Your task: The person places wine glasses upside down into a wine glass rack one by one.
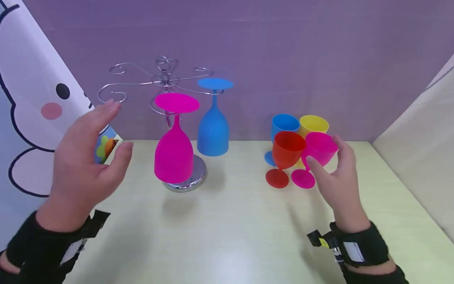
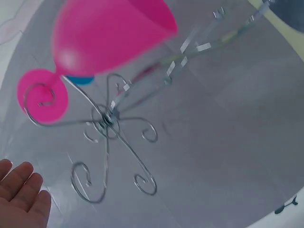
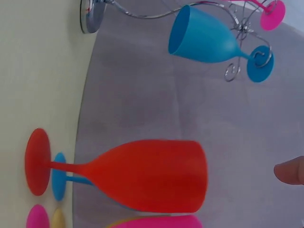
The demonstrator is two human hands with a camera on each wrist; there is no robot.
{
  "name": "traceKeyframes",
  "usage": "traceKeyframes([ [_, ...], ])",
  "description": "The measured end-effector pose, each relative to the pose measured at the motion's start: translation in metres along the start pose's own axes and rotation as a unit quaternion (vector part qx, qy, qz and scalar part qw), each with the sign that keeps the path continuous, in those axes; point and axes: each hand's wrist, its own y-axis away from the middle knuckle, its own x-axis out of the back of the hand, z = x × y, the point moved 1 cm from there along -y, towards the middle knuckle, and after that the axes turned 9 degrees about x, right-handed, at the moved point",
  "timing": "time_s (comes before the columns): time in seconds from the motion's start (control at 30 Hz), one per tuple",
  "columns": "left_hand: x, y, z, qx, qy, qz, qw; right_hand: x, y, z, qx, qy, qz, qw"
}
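Observation:
My left hand [image 1: 86, 157] is raised left of the chrome wire stand [image 1: 166, 81], its thumb and fingers spread and holding nothing. A pink goblet [image 1: 173, 156] and a blue goblet [image 1: 213, 134] hang upside down by their feet from the stand's curled arms. My right hand [image 1: 337, 179] is beside an upright pink goblet [image 1: 320, 148] on the table, with thumb and index finger apart at either side of its bowl. In the right wrist view the thumb [image 3: 290, 171] stands clear of the cups. A red goblet [image 1: 288, 150] stands just left of that pink one.
Behind them stand another blue goblet [image 1: 285, 123] and a yellow goblet [image 1: 313, 124]. The stand's round chrome base [image 1: 198, 173] rests on the pale table [image 1: 220, 228]. A purple backdrop [image 1: 283, 59] rises behind, with a cartoon-printed panel [image 1: 32, 79] at left and a white side panel [image 1: 422, 138] at right.

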Motion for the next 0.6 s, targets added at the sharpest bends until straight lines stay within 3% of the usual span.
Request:
traceKeyframes([
  [0.2,0.008,-0.019,-0.024,0.004,-0.038,-0.011,0.9992,-0.002,-0.008,0.020,-0.046,-0.001,0.005,0.9989],
  [0.3,0.014,-0.026,-0.033,0.023,-0.059,-0.034,0.9974,-0.003,-0.012,0.029,-0.063,-0.008,0.005,0.9980],
  [0.43,0.019,-0.031,-0.041,0.070,-0.101,-0.084,0.9889,-0.009,-0.015,0.039,-0.089,-0.030,0.000,0.9956],
  [0.6,0.017,-0.034,-0.048,0.101,-0.136,-0.126,0.9775,-0.011,-0.017,0.048,-0.109,-0.036,-0.001,0.9934],
])
